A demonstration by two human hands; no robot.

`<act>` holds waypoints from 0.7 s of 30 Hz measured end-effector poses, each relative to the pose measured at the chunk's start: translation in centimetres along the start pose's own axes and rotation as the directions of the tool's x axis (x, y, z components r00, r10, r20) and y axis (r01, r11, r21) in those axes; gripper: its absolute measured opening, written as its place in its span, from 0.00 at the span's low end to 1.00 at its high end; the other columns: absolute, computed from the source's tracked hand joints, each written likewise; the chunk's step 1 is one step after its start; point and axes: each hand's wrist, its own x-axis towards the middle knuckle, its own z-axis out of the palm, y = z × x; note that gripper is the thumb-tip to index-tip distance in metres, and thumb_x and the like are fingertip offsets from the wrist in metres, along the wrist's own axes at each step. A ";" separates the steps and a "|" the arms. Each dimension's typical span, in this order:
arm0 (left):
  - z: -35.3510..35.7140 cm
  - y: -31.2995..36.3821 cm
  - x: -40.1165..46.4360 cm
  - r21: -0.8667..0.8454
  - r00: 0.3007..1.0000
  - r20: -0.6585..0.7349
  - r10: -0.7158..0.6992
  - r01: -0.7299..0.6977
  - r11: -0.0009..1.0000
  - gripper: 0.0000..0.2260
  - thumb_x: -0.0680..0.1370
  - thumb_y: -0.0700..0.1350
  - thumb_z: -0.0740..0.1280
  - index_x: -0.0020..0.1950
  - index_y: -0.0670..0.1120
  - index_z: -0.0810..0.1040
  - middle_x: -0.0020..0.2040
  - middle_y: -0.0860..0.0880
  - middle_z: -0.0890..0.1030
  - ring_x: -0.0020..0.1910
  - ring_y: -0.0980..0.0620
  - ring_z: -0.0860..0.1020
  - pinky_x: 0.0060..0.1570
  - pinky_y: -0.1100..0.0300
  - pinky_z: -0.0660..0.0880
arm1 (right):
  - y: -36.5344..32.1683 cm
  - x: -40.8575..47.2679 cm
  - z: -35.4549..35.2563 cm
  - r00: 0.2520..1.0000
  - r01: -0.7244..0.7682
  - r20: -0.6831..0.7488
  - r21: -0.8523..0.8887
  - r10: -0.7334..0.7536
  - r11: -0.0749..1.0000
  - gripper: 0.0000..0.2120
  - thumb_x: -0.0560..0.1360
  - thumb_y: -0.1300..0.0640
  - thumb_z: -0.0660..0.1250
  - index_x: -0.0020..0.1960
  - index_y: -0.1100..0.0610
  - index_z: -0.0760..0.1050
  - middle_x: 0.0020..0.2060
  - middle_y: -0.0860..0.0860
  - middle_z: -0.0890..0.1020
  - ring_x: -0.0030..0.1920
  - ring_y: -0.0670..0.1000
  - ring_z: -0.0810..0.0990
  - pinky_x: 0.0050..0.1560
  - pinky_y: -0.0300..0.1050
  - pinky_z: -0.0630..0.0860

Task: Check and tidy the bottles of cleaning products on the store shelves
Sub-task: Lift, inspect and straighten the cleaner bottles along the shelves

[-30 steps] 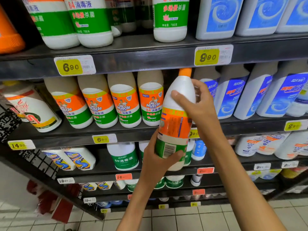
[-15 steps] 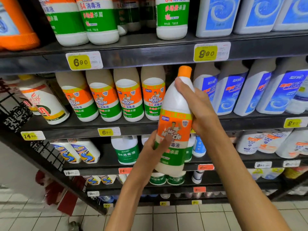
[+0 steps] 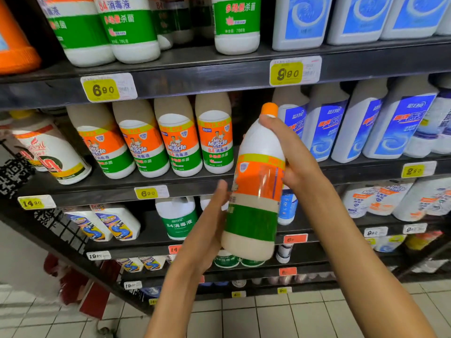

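Bottle (image 3: pixel 256 191) gripped near its neck by right hand (image 3: pixel 296 157), left hand (image 3: pixel 210 223) flat against it.

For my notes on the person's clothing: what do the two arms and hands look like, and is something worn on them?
Both forearms are bare up to the frame edge: no sleeves, gloves, watch or bracelet show. No ring shows on the left hand or the right hand. Both arms look slim.

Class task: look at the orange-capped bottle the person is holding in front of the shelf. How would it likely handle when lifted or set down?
The bottle looks rigid plastic, so probably stiff. It appears full, likely heavy. Tall and narrow with a glossy label, it may tip or slip.
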 end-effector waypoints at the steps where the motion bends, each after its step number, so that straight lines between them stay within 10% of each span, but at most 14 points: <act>1: -0.1 0.1 0.0 0.035 1.000 0.000 0.016 -0.016 0.999 0.27 0.68 0.69 0.57 0.59 0.58 0.80 0.55 0.51 0.83 0.56 0.51 0.81 0.50 0.54 0.80 | 0.2 0.2 0.0 0.998 0.029 -0.046 -0.065 -0.032 0.997 0.17 0.68 0.48 0.74 0.51 0.58 0.77 0.39 0.58 0.84 0.39 0.57 0.84 0.46 0.56 0.81; 4: 0.6 0.0 -0.5 0.028 0.999 -0.011 0.045 -0.045 0.999 0.18 0.67 0.67 0.60 0.48 0.63 0.83 0.50 0.52 0.85 0.49 0.53 0.83 0.40 0.59 0.80 | 0.5 0.4 0.2 0.999 0.006 -0.042 -0.087 -0.009 0.996 0.16 0.70 0.47 0.73 0.49 0.58 0.76 0.37 0.57 0.84 0.39 0.56 0.85 0.47 0.57 0.81; 9: 0.5 0.1 -1.2 -0.212 0.997 0.037 -0.067 0.073 0.975 0.30 0.72 0.62 0.62 0.65 0.43 0.75 0.57 0.37 0.80 0.47 0.41 0.82 0.41 0.51 0.80 | 1.7 0.1 -0.4 0.997 -0.074 0.024 0.123 0.071 0.990 0.10 0.72 0.50 0.70 0.47 0.56 0.76 0.33 0.56 0.83 0.34 0.55 0.84 0.38 0.52 0.82; 21: 1.0 1.3 -2.2 -0.245 0.983 0.152 -0.101 0.137 0.960 0.27 0.69 0.56 0.72 0.63 0.43 0.78 0.63 0.39 0.78 0.64 0.39 0.74 0.66 0.42 0.68 | 2.6 0.4 -0.6 0.970 -0.231 -0.068 0.030 0.232 0.973 0.15 0.78 0.51 0.63 0.36 0.58 0.72 0.19 0.52 0.76 0.20 0.47 0.77 0.21 0.35 0.73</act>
